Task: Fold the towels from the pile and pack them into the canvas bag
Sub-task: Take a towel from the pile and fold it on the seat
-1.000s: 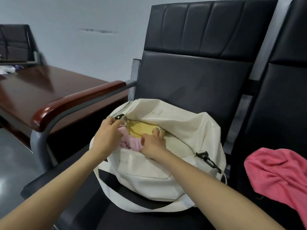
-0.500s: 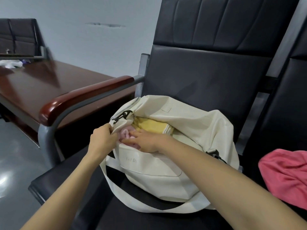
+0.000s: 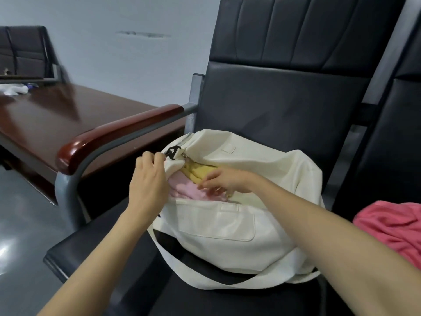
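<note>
On the black chair seat [image 3: 127, 281] at the middle of the view sits the canvas bag [image 3: 227, 226], cream-coloured, its mouth open upward and its strap [image 3: 182, 265] looped over the seat toward 6 o'clock. Inside the mouth lie a pink towel [image 3: 189, 190] and, just behind it toward 12 o'clock, a yellow towel [image 3: 200, 172], the two touching. The left grip [image 3: 148, 181] is at the bag's 9 o'clock end, with fingers curled and pinching the rim just below a black clip [image 3: 172, 152]. The right grip [image 3: 225, 181] reaches in from 4 o'clock, with fingers mostly straight and lying over the two towels; it clasps nothing that can be made out. Its forearm crosses above the bag's near wall and hides part of the mouth.

At 9 o'clock of the bag, a red-brown armrest [image 3: 109, 137] on a grey metal frame stands close beside the left grip. Beyond it, toward 10 o'clock, is a dark wooden counter [image 3: 68, 115] with a white cloth [image 3: 13, 89] at its far end. At 3 o'clock, on the neighbouring seat, a red towel [image 3: 391, 226] lies crumpled, apart from the bag.
</note>
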A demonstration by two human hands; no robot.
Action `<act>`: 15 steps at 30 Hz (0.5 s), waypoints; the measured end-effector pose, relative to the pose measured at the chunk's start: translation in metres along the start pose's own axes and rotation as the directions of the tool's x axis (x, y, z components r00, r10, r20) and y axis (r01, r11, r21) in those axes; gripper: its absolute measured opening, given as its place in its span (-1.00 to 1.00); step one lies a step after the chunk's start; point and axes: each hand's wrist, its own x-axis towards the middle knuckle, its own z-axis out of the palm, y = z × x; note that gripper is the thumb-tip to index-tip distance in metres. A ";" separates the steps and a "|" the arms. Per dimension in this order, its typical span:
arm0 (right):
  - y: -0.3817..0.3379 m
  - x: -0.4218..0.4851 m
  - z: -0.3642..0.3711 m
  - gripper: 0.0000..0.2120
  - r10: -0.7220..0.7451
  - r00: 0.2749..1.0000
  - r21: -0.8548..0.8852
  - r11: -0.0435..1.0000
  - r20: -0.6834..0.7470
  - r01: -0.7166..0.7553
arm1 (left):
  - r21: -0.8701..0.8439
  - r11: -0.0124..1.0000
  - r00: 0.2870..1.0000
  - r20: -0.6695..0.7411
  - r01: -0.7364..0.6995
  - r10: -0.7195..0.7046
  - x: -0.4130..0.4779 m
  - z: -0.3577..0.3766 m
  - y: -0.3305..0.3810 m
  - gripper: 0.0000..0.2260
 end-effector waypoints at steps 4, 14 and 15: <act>0.039 -0.022 -0.016 -0.84 0.246 0.960 0.050 0.969 -0.132 -0.241 | -0.012 0.960 0.817 0.521 -0.281 0.246 0.021 0.010 0.030 -0.76; 0.015 0.012 0.022 -0.90 0.356 0.906 -0.092 0.919 -0.229 -0.384 | 0.265 0.938 0.623 0.779 -0.222 -0.072 0.043 0.043 0.039 -0.72; 0.013 0.016 0.024 -0.87 0.332 0.906 -0.128 0.919 -0.262 -0.374 | 0.287 0.934 0.626 0.774 -0.215 -0.094 0.042 0.046 0.037 -0.71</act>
